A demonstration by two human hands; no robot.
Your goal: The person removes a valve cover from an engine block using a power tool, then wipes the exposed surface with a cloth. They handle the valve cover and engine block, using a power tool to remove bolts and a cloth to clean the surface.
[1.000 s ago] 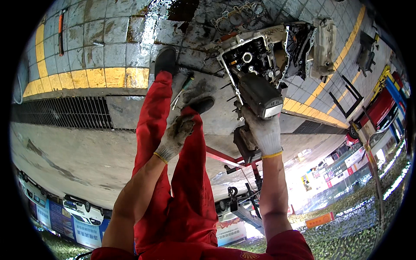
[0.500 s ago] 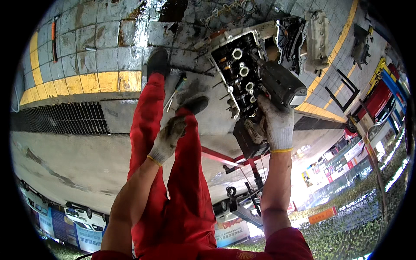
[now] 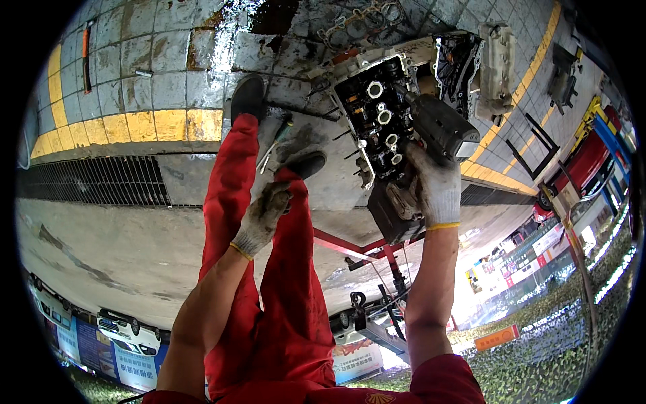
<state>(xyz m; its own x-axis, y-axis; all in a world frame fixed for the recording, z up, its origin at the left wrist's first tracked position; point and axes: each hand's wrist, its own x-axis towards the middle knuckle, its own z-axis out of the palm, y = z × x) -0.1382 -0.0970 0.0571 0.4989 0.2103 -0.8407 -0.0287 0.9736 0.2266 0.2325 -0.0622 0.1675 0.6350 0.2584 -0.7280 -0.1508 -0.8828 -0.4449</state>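
Note:
My right hand [image 3: 431, 178], in a dirty pale glove, grips a black power tool [image 3: 441, 124] from below, its body over the right part of an open, oil-blackened engine [image 3: 383, 114] with several pale rings inside. A dark blocky base [image 3: 391, 219], seemingly the tool's, hangs beneath that hand. My left hand [image 3: 266, 215], gloved too, rests before my red-trousered leg with fingers curled; what they hold, if anything, I cannot make out. A dark oily casting [image 3: 457, 57] and a grey cover [image 3: 494, 71] lie beside the engine. A red metal frame [image 3: 343, 244] shows below.
Gaskets [image 3: 360, 23] lie behind the engine. Hand tools [image 3: 276, 141] lie by my shoes, an orange-handled bar [image 3: 86, 60] at left. A floor grate [image 3: 94, 182] crosses leftward. A black frame [image 3: 535, 148], yellow-and-blue lift parts [image 3: 599, 131] and a red car [image 3: 585, 175] stand at right.
My right hand and the tool have moved rightward, uncovering more of the engine's interior, and the tool's body now sits higher than one second ago. My left hand stays curled by my leg.

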